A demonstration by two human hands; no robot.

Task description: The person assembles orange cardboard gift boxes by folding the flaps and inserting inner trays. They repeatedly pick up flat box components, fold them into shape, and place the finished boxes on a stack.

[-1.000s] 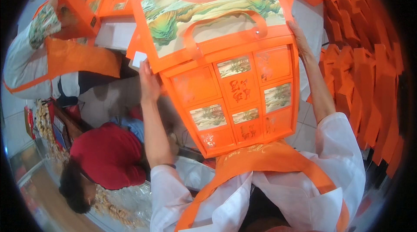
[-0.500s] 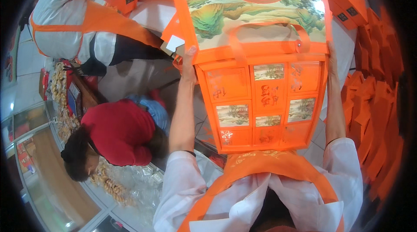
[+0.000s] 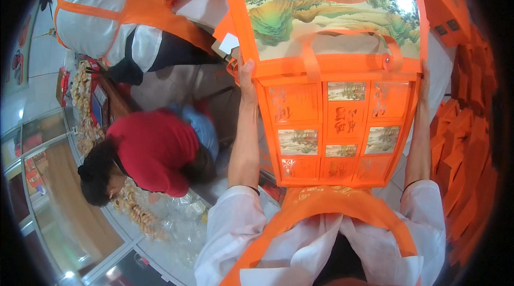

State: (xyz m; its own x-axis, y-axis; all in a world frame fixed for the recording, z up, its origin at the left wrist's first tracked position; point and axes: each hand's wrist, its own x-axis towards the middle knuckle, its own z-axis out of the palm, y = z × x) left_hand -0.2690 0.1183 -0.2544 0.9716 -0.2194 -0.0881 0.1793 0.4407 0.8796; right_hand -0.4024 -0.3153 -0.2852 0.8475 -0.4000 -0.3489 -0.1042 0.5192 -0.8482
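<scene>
Between both hands is a large orange gift box [image 3: 342, 176], close before my chest. Its upper part carries a green landscape print around a dark round window, and an orange strap handle [image 3: 393, 50] hangs across it. Below, a face divided into panels shows small landscape pictures. My left hand [image 3: 247, 76] grips the box's left edge, thumb on the near side; its other fingers are hidden behind. Along the right edge, my right hand [image 3: 424, 80] presses against the side, with its fingers mostly out of sight.
Several orange flat cartons [image 3: 466, 147] are stacked at the right. More orange boxes [image 3: 447, 18] stand on a white table at the back. At left, a person in red [image 3: 155, 149] bends over a glass counter [image 3: 126, 248] with wrapped goods; another in a white shirt [image 3: 88, 18] works farther back.
The gift box and both my hands sit slightly farther right in the view, and the surroundings have shifted too. My grip on the box looks the same.
</scene>
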